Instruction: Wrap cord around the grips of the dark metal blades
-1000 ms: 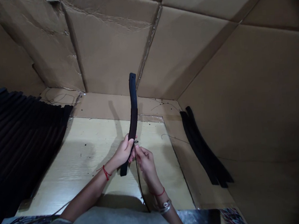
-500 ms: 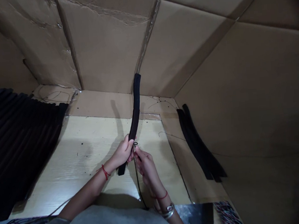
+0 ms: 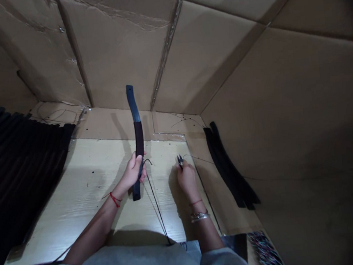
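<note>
My left hand is wrapped round the lower part of a curved black strip, held tilted above the table. The strip has a small hole near its top end, and its middle looks bound in dark brown. A dark cord runs from beside the left fingers down to my lap, its short loose end curling out to the right. My right hand, apart from the strip, is closed on small thread snips whose blades point away from me.
Many black curved strips lie stacked on the left. A few more rest at the right against the cardboard wall. A pale board covers the table. Multicoloured cords sit at the lower right.
My right hand has left the cord beside the strip, moved right and taken hold of the snips. My left hand has shifted left with the strip, which now stands more upright.
</note>
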A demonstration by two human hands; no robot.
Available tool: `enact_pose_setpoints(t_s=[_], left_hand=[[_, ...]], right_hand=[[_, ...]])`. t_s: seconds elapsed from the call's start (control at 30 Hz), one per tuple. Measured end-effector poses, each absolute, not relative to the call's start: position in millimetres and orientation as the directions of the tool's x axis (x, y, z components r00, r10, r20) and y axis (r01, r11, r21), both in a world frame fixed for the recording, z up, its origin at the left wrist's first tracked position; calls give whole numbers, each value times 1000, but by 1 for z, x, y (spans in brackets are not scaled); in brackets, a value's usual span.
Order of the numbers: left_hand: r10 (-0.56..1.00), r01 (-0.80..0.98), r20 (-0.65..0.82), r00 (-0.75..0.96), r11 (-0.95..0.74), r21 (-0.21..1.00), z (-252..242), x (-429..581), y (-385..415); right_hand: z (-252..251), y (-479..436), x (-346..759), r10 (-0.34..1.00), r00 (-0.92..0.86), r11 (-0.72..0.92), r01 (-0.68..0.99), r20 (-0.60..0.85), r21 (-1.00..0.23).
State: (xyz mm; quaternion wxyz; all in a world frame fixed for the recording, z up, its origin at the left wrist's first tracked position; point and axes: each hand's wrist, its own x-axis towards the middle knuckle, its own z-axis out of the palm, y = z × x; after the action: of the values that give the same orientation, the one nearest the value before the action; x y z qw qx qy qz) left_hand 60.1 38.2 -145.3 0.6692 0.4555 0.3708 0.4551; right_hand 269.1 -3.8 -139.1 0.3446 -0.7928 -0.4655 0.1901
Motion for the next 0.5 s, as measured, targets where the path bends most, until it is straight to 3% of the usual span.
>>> enact_pose_setpoints(t_s=[0.2,0.37,0.5], left_hand=[[964,-333,-93,247,175,926,-154,55,47],[966,-341,-97,239,177,923,-156,54,49],[965,-333,-108,240,186,925,-156,57,47]], right_hand=[[-142,9,304,821,561,-474,774,105,-421],[-127,-1,370,600,774,-752,632,202,-189],[-125,-6,408,572,805,-801,590,160,-104]])
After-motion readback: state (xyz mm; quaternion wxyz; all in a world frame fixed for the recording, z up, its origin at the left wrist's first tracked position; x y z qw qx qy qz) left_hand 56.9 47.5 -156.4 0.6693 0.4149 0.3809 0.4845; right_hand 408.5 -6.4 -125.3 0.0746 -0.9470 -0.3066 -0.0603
